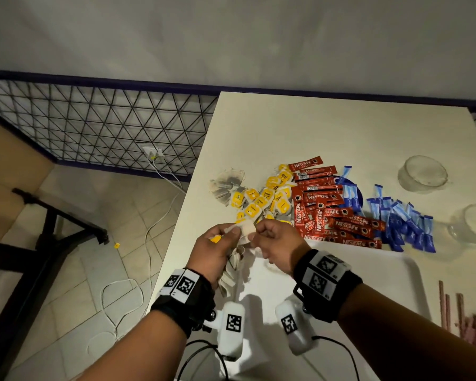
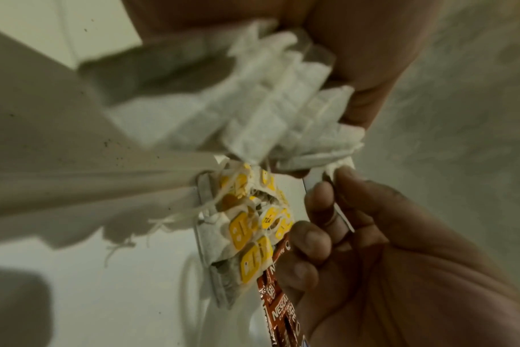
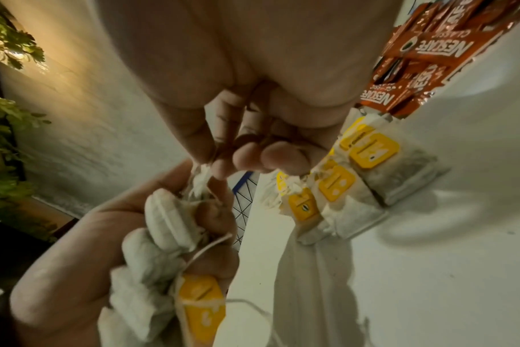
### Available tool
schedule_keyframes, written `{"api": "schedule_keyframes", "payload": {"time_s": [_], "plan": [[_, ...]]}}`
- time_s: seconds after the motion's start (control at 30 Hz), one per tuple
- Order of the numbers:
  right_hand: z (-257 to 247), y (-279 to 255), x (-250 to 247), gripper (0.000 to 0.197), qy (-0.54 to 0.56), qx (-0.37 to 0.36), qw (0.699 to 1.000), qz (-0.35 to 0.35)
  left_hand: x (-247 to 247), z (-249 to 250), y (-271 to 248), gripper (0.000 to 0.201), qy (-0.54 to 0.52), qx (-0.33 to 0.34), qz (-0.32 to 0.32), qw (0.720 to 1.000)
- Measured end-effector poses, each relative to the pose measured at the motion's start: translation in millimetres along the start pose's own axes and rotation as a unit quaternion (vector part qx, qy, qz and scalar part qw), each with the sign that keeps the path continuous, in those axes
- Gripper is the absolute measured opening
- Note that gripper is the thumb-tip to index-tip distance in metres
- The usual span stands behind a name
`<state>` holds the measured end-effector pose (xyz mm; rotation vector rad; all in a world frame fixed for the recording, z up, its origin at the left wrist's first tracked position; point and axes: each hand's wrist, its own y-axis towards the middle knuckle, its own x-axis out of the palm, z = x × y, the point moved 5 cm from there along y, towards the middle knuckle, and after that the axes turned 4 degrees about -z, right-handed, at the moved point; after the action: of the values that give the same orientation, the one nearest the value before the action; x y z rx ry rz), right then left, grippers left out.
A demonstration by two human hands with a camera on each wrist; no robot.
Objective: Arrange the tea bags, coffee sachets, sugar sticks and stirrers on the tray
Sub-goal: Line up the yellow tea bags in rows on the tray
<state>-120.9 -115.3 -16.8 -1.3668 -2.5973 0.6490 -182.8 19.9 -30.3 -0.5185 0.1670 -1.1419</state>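
Observation:
My left hand (image 1: 230, 233) grips a bunch of white tea bags (image 1: 232, 266) with one yellow tag, held above the table's near left edge. My right hand (image 1: 257, 233) pinches the top of a tea bag (image 3: 200, 184) in that bunch between thumb and forefinger. Just beyond the hands, a pile of yellow-tagged tea bags (image 1: 259, 200) lies on the table. Red coffee sachets (image 1: 327, 213) lie to its right, then blue sugar sticks (image 1: 404, 224). Brown stirrers (image 1: 448, 306) lie at the lower right. The white tray (image 1: 390, 281) sits under my right forearm.
Two clear glass cups (image 1: 423, 174) (image 1: 473, 224) stand at the table's right side. The table's left edge (image 1: 176, 224) drops to a tiled floor with cables. A dark wire grid (image 1: 107, 125) and a black stand (image 1: 52, 224) are at the left.

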Motion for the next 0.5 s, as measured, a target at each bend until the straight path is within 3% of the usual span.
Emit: {"api": "schedule_keyframes", "payload": {"time_s": [0.17,0.27,0.3,0.4,0.5], "plan": [[-5.6,-0.1,-16.7,0.023,-0.128,-0.036,0.990,0.042,-19.9,7.8,-8.2,0.005,0.063,0.029,0.057,0.996],[-14.6,-2.8,-20.2,0.022,-0.214,-0.055,0.975,0.037,-20.6,16.2,-8.6,0.009,0.159,0.097,0.040,0.982],[-18.6,-3.0,-19.9,0.022,-0.239,-0.061,0.968,0.042,-16.1,21.3,-10.4,0.011,0.210,0.144,0.020,0.967],[-28.7,-2.4,-13.9,0.024,-0.255,-0.061,0.964,0.046,0.9,25.2,-14.5,0.029,0.397,0.270,-0.037,0.877],[-34.2,-2.4,-2.4,0.023,-0.227,-0.060,0.972,0.021,3.9,28.2,-15.8,0.020,0.408,0.306,-0.004,0.860]]}}
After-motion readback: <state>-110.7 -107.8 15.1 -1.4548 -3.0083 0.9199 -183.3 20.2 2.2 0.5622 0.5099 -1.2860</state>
